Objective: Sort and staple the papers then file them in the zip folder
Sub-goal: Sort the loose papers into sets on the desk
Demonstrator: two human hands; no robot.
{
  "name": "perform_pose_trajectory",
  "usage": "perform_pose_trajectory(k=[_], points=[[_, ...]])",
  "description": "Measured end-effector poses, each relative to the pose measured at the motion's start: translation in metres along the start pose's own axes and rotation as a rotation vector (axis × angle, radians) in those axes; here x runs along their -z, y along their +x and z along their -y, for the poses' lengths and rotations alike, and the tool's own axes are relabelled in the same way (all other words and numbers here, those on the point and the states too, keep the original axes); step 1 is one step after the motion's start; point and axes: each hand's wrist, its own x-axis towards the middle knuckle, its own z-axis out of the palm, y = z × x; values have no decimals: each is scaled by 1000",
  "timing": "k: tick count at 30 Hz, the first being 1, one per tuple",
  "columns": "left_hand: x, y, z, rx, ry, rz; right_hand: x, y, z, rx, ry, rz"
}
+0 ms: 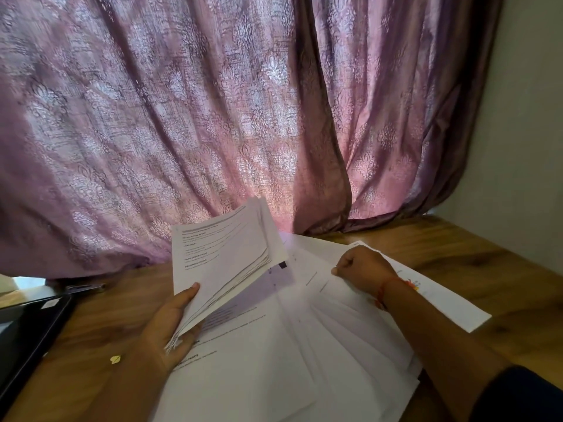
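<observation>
While my left hand grips the lifted stack of papers upright to keep it apart, my right hand pinches a loose sheet on the table. The other sheets lie fanned out, I judge for sorting

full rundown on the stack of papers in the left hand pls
The thick stack of white printed papers is held up off the wooden table, tilted, its far edges fanned apart. The top sheet shows a grey header bar and short bold headings, too blurred to read. The left hand grips its near lower corner, thumb on top, fingers beneath. It hangs over loose white sheets spread on the table.
</observation>
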Motion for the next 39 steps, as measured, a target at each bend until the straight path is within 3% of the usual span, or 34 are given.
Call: perform_pose_trajectory(k=[8,13,19,25,29,34,39], points=[[-6,-8,-1,3,56,-3,5,8,-10,-68,31,-44],[-7,-10,-2,14,65,-8,6,3,-7,5,26,-43],[-4,-7,-1,29,66,-17,8,-9,5,215,-96,168],[-4,-7,-1,25,50,-21,6,-11,9,204,-151,206],[-5,-8,-1,10,46,-27,4,-8,4,227,-181,128],[-7,-10,-2,34,26,-30,1,-5,0,106,-41,-7],[-8,-12,-1,35,16,-29,0,-5,2,99,-156,-77]])
